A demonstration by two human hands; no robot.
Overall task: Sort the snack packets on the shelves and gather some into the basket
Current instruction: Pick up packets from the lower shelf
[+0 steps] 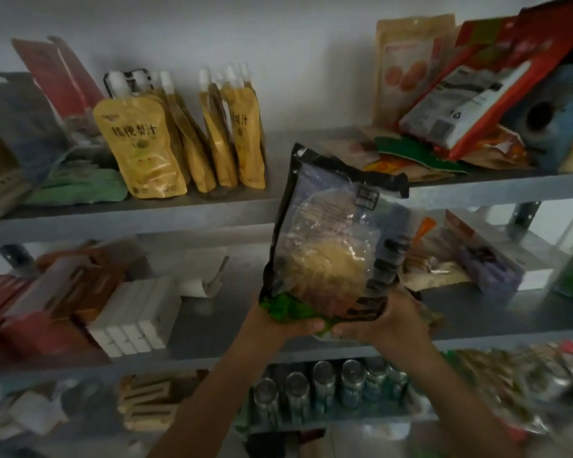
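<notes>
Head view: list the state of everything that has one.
Clear packet, upright, held at its bottom end.
Green packet, crumpled, held beneath the clear one.
Left hand, grips both packets.
Right hand, grips the clear packet.
Yellow pouches, standing, capped.
Cans, upright.

A plain pale wall (186,24) fills the upper frame, grey in the dim light. Against it stands a grey metal rack. Its top shelf (129,219) crosses mid-frame, the middle shelf (212,328) runs below, and the bottom shelf (311,421) sits lower centre. An upright (523,219) shows at right.
</notes>
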